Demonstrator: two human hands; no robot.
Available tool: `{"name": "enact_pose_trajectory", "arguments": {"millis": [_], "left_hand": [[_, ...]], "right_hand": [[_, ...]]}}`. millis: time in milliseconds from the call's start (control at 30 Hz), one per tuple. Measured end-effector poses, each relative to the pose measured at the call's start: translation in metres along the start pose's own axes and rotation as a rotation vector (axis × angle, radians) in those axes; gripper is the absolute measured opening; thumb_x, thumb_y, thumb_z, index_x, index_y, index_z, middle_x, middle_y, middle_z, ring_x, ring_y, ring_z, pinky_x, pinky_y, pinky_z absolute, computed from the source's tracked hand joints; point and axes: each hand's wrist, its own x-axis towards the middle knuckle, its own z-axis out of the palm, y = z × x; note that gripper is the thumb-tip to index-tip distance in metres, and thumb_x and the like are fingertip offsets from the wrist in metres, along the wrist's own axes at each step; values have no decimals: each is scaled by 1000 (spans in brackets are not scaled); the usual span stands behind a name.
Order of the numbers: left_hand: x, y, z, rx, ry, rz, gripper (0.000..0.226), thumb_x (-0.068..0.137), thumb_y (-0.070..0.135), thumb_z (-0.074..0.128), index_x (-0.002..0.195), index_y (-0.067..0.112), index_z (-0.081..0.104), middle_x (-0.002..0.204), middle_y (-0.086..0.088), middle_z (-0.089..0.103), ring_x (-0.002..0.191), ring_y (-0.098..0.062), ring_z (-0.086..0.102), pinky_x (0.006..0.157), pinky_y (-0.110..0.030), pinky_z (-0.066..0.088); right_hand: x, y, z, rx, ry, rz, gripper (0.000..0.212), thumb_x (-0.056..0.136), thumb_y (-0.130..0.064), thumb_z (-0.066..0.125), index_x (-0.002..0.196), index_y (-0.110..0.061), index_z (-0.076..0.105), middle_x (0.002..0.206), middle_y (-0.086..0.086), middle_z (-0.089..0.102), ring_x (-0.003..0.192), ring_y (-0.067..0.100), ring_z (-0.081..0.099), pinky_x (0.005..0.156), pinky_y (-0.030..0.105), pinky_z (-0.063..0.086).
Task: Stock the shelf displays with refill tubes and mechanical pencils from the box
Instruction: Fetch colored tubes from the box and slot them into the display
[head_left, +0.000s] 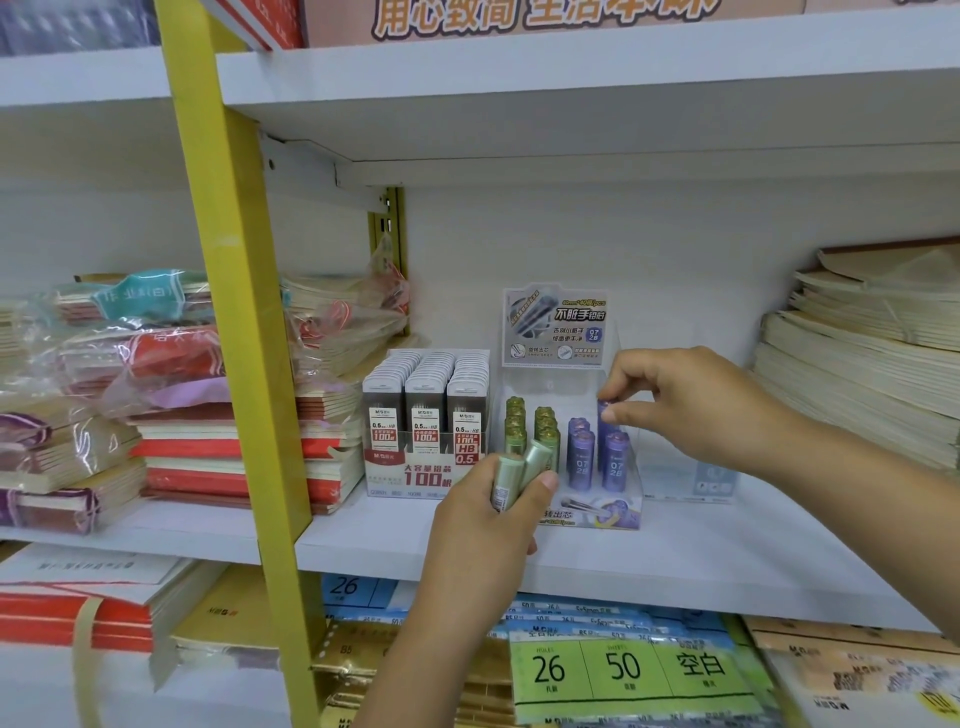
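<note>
- The left hand (488, 514) is raised in front of the white shelf board (701, 561), below and just left of the clear display stand (550, 382).
- Its fingers and thumb are curled round two green refill tubes (511, 480). The tubes lie side by side and tilt to the right, with their upper ends clear of the fist.
- The right hand (691, 405) reaches in from the right over the stand. Thumb and forefinger pinch the cap of a purple refill tube (604, 427), and the other fingers are curled loosely above.
- The pinched tube stands upright at the rear right of the stand, behind another purple one.
- The stand holds green tubes (545, 428) upright in two rows on the left, and purple tubes (582, 460) marked 07 2B on the right.
- A printed header card (553, 325) rises at the back of the stand.
- Just beside the stand on the left is a carton of grey lead cases (426, 415), in three rows, marked 0.5 HB and 100.
- A yellow upright (234, 312) divides the shelving. Wrapped notebook stacks (208, 457) lie to the left of the carton.
- Cream paper stacks (857, 364) fill the right end of the shelf.
- On the shelf below are packs with a green label (623, 670) reading 26 and 50.
</note>
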Motion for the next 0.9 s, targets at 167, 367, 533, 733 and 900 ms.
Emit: {"name": "enact_pose_trajectory", "arguments": {"millis": [167, 367, 533, 733, 900], "left_hand": [[0, 0, 0, 2, -2, -2, 15, 92, 43, 65, 82, 31, 66, 54, 11, 57, 45, 1, 50, 44, -10, 37], [-1, 2, -1, -36, -17, -40, 11, 91, 43, 66, 84, 36, 68, 55, 12, 56, 44, 1, 50, 45, -14, 38], [-6, 10, -5, -135, -46, -56, 8, 89, 37, 70, 86, 44, 70, 56, 11, 61, 44, 1, 52, 44, -17, 41], [-8, 15, -7, -106, -152, -6, 9, 87, 27, 76, 88, 36, 73, 60, 11, 61, 45, -5, 48, 46, -19, 42], [-10, 17, -17, -229, -154, -23, 22, 82, 28, 77, 100, 42, 74, 84, -5, 76, 49, -5, 53, 43, -18, 40]], "right_hand": [[1, 1, -2, -124, -91, 36, 18, 85, -40, 68, 71, -48, 61, 71, -33, 54, 72, -14, 47, 60, 14, 32], [-1, -4, 2, -126, -154, 86, 11, 92, -34, 60, 86, -41, 65, 91, -21, 61, 73, -4, 48, 63, 16, 34], [-27, -28, 5, 221, 114, 45, 18, 93, -35, 56, 104, -39, 69, 90, -21, 65, 69, -10, 53, 64, 6, 38], [-58, -57, 28, 727, 4, 102, 20, 85, -23, 69, 99, -39, 71, 78, -4, 64, 69, 15, 57, 66, 29, 51], [-62, -47, 21, 987, 108, 261, 12, 88, -8, 64, 92, -17, 71, 72, 5, 67, 61, 13, 63, 56, 20, 53]]}}
